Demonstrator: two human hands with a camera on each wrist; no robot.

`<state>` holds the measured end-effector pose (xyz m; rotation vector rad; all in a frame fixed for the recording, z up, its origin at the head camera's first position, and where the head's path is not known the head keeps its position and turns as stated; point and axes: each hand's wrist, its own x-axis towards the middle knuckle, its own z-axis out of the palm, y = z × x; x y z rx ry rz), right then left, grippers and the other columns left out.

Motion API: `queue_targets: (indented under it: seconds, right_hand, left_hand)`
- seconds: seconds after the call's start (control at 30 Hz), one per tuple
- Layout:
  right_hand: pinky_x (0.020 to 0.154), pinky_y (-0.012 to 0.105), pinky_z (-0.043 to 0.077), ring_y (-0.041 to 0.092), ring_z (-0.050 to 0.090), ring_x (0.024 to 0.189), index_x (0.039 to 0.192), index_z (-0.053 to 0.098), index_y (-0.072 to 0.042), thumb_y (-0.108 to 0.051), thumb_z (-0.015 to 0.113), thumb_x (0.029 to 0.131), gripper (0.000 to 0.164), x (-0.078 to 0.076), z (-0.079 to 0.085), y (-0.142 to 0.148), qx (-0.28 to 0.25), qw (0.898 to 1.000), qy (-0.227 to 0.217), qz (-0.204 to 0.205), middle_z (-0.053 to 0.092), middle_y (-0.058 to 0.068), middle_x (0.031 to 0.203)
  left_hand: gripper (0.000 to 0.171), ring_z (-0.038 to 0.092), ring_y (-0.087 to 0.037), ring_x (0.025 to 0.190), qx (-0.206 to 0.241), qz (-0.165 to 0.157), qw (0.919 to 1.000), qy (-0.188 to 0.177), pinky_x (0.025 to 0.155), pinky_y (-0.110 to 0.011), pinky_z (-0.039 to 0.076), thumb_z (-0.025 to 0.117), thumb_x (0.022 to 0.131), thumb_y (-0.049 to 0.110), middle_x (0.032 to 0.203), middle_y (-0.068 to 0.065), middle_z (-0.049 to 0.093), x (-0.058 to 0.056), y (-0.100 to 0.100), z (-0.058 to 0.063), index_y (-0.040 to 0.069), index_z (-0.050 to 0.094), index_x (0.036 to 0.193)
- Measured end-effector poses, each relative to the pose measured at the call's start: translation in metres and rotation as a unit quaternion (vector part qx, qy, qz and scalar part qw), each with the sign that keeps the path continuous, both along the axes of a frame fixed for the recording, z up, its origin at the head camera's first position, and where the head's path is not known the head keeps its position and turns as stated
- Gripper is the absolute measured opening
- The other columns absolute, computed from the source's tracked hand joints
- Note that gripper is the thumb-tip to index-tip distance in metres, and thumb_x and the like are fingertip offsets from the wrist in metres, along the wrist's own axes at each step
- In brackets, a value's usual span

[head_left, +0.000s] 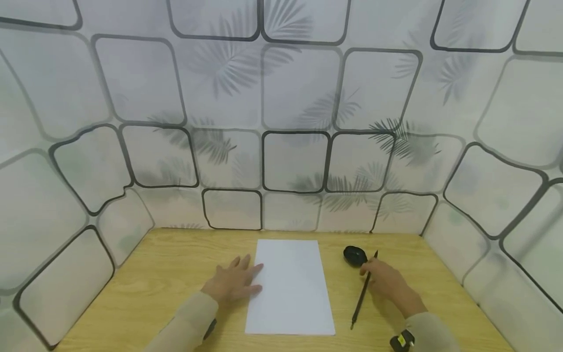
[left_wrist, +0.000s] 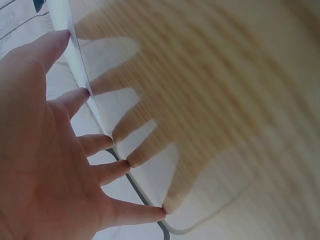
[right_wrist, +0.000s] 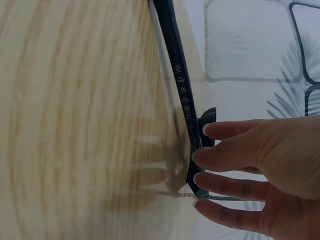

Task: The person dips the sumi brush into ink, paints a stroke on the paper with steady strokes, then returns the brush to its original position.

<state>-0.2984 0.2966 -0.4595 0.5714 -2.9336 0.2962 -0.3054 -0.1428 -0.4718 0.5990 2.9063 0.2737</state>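
A sheet of white paper (head_left: 288,288) lies on the table. My left hand (head_left: 235,282), fingers spread and fairly straight, rests at the left edge of the paper. In the left wrist view its fingertips (left_wrist: 120,165) come down to the table surface. On the right, a dark writing brush (head_left: 361,301) slants with its pointed tip away from me; pale characters run along its handle (right_wrist: 181,85). My right hand (head_left: 389,283) pinches the brush near the tip end, thumb and fingers around it. A small black dish (head_left: 354,256) sits just left of these fingers.
The wooden table (head_left: 189,249) meets fabric walls (head_left: 294,161) with a block and leaf pattern at the back and both sides. Both wrists carry dark camera mounts (head_left: 402,341) below pale sleeves (head_left: 191,313).
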Motion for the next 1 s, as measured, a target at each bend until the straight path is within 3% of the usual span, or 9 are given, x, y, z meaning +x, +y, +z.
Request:
queue_targets:
  seconds: [0.2,0.4,0.73,1.0]
  right_hand:
    - [0.08,0.051,0.061,0.032,0.069,0.091,0.094,0.072,-0.011,0.009,0.081,0.074,0.029,-0.002,-0.003,0.0,-0.001,1.0,0.006,0.009,0.068,0.01,0.101]
    - [0.083,0.05,0.06,0.029,0.068,0.088,0.088,0.071,-0.01,0.014,0.077,0.076,0.028,-0.003,-0.009,0.001,-0.004,0.999,0.015,0.044,0.068,0.007,0.093]
    - [0.078,0.043,0.06,0.024,0.066,0.08,0.079,0.069,-0.011,0.016,0.074,0.073,0.028,-0.004,-0.014,0.004,-0.013,0.995,0.055,0.084,0.065,0.0,0.084]
    - [0.075,0.041,0.059,0.023,0.064,0.077,0.076,0.067,-0.013,0.018,0.071,0.074,0.031,-0.007,-0.016,0.003,-0.014,0.993,0.078,0.092,0.063,0.0,0.082]
  left_hand:
    - [0.07,0.028,-0.051,0.154,-0.013,0.0,0.9999,0.007,0.109,-0.088,0.022,0.048,0.1,0.065,0.169,-0.018,0.029,-0.002,0.0,0.004,0.031,0.037,0.16]
    - [0.069,0.027,-0.051,0.154,-0.004,0.0,1.0,-0.005,0.109,-0.088,0.02,0.049,0.1,0.064,0.169,-0.019,0.029,-0.002,-0.001,0.002,0.031,0.038,0.16]
    - [0.069,0.027,-0.05,0.155,-0.001,-0.003,1.0,-0.005,0.11,-0.088,0.02,0.048,0.101,0.065,0.17,-0.017,0.029,-0.001,0.0,-0.003,0.031,0.038,0.16]
    - [0.069,0.027,-0.051,0.154,0.0,0.001,1.0,-0.003,0.11,-0.088,0.02,0.048,0.101,0.064,0.169,-0.018,0.029,0.003,-0.001,0.002,0.03,0.038,0.16]
